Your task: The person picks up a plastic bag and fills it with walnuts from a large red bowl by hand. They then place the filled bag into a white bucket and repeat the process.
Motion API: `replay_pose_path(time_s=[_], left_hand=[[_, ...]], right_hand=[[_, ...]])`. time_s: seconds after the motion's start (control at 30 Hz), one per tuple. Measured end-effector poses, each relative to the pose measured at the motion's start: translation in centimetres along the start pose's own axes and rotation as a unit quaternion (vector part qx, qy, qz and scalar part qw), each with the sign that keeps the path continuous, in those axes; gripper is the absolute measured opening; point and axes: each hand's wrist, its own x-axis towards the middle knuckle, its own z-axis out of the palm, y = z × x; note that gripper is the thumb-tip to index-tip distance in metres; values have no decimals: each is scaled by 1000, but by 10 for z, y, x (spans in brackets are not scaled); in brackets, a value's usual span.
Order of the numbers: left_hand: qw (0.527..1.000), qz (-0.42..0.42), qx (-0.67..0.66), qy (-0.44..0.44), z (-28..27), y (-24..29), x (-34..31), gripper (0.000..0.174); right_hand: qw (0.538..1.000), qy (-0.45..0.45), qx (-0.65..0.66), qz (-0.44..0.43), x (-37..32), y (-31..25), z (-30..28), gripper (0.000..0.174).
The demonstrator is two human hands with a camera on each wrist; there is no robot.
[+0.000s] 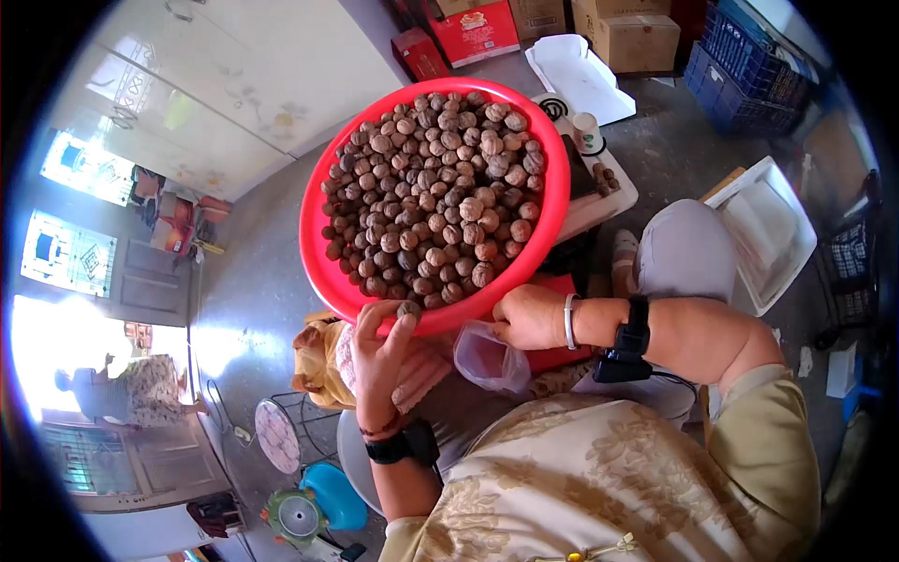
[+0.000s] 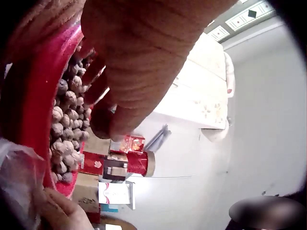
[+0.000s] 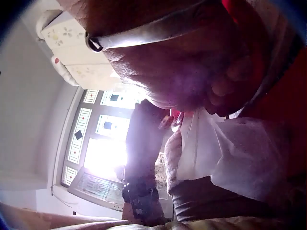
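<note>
A large red plastic basin [image 1: 554,187] full of walnuts [image 1: 426,187] is in front of the person in the head view. At its near rim, the left hand [image 1: 377,361] pinches a single walnut [image 1: 408,308] between thumb and fingers. The right hand [image 1: 536,317] grips the edge of a thin clear plastic bag [image 1: 493,359], which hangs just below the basin's rim with its mouth partly spread. In the right wrist view the bag [image 3: 249,158] hangs beneath the curled fingers. The left wrist view shows the red basin wall beside the bag [image 2: 19,177].
Right of the basin, a low white stand [image 1: 613,204] bears a paper cup [image 1: 587,133] and a few loose walnuts. Cardboard boxes [image 1: 639,44] and blue crates [image 1: 744,70] stand behind. A white foam box [image 1: 787,234] lies at the right. A round stool [image 1: 278,436] stands at the lower left.
</note>
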Motion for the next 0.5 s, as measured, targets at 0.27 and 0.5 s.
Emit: replay_pose_path(time_s=[0.27,0.5], left_hand=[[943,292,133,-88,8,12,-23,42],[942,265,191,-75,9,-30,-14,42]], right_hand=[[1000,-17,-4,-4,1,0,-1,34],[997,41,17,-59,4,9,10,28]])
